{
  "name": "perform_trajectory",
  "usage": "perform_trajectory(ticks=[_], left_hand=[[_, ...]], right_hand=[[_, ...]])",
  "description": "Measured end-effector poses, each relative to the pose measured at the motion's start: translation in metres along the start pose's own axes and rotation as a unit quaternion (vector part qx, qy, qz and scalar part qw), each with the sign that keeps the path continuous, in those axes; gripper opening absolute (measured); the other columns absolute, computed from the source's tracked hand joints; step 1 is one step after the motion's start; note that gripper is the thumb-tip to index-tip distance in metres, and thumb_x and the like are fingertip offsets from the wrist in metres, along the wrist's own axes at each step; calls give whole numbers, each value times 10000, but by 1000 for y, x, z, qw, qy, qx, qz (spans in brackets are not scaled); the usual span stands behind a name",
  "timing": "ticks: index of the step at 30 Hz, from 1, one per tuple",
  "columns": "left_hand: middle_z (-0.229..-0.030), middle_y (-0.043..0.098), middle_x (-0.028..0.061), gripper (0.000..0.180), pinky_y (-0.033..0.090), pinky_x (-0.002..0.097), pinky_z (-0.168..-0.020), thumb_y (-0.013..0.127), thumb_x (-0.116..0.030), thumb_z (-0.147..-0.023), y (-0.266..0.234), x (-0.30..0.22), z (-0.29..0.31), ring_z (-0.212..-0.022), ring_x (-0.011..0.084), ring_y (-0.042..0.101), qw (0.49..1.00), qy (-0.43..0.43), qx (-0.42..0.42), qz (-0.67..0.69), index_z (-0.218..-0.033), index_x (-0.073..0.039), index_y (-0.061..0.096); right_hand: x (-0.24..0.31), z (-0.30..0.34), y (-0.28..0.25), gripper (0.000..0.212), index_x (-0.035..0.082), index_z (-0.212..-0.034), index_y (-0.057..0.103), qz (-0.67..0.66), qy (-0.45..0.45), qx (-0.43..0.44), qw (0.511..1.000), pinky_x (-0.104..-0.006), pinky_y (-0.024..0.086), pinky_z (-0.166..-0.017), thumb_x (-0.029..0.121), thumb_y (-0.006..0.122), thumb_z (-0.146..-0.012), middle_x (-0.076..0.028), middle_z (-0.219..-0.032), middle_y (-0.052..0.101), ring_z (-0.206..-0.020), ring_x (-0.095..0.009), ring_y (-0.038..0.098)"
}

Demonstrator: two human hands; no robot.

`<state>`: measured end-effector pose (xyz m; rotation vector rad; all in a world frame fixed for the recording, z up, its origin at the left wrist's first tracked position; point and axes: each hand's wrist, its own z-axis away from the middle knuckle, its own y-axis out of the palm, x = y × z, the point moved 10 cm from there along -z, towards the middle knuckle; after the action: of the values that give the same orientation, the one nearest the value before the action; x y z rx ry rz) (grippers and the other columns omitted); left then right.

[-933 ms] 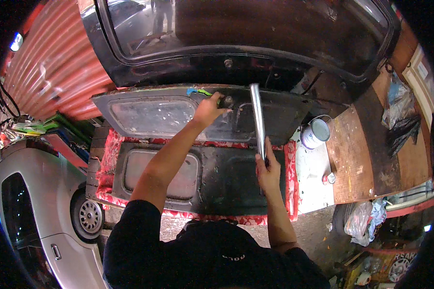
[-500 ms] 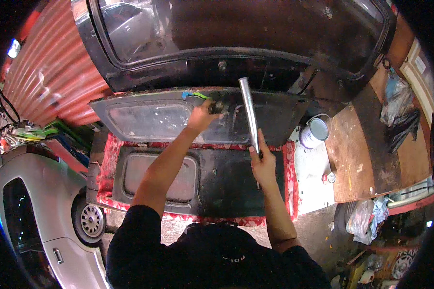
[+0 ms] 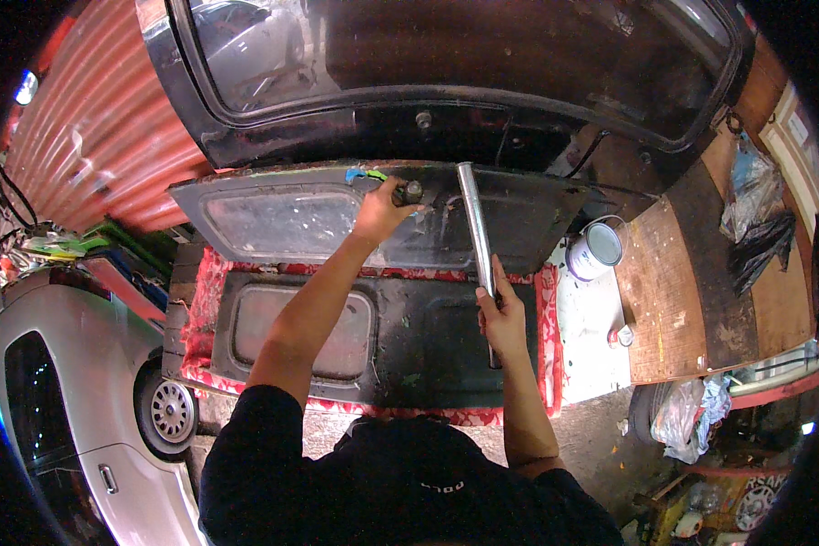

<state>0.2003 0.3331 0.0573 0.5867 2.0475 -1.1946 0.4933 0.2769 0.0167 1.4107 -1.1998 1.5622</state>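
My left hand (image 3: 380,217) is closed round a short dark tool with a rounded end (image 3: 413,192), close to the grey panel (image 3: 282,223) that leans up in front of me. Its exact kind does not show. Just left of those fingers is a blue and green strip (image 3: 364,175); whether it belongs to the tool I cannot tell. In my right hand (image 3: 503,320) is a long silver metal tube (image 3: 475,218), its far end pointing up and away. The fingers wrap it near its lower end, above the black flat panel (image 3: 437,346).
Red-and-white patterned cloth (image 3: 548,346) lies under the flat panel. A paint can (image 3: 595,252) stands at the right beside a wooden board (image 3: 664,291). Beyond is a dark vehicle tailgate with glass (image 3: 419,118). A silver car (image 3: 91,382) is at the left.
The tube and my right hand have shifted a little toward me and to the right. My left hand keeps nearly the same place, its dark tool turned slightly.
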Motion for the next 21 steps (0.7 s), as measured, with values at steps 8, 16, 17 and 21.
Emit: perform_trajectory(ticks=[8,16,17,21], left_hand=[[-995,698,196,548,537,407,-805,841,-283,-747,2,-4,-2,-922,328,692,996,50,66,-36,-1190,-66,602],[-1178,665,156,548,543,414,-856,757,-331,-815,30,-21,13,-978,347,676,976,173,95,-93,-1293,-116,596],[-1223,643,149,537,545,417,-866,735,-321,-833,38,-16,18,-997,345,671,968,209,80,-114,-1311,-129,582],[-1387,538,132,519,556,419,-884,650,-263,-897,78,-18,41,-1080,340,642,954,212,131,-169,-1387,-166,509]], right_hand=[[-1,7,3,604,223,-1518,386,-59,36,-4,998,-228,396,-497,107,595,-964,30,-742,537,-552,-44,440],[-5,12,5,605,201,-1523,377,-61,26,-11,998,-226,386,-487,85,585,-966,39,-729,507,-546,-43,432],[-8,13,7,604,194,-1522,377,-58,26,-9,998,-226,385,-484,81,583,-966,37,-730,509,-543,-44,431],[-22,23,3,600,171,-1523,370,-72,48,-9,996,-226,377,-470,69,574,-968,34,-725,515,-522,-47,425]])
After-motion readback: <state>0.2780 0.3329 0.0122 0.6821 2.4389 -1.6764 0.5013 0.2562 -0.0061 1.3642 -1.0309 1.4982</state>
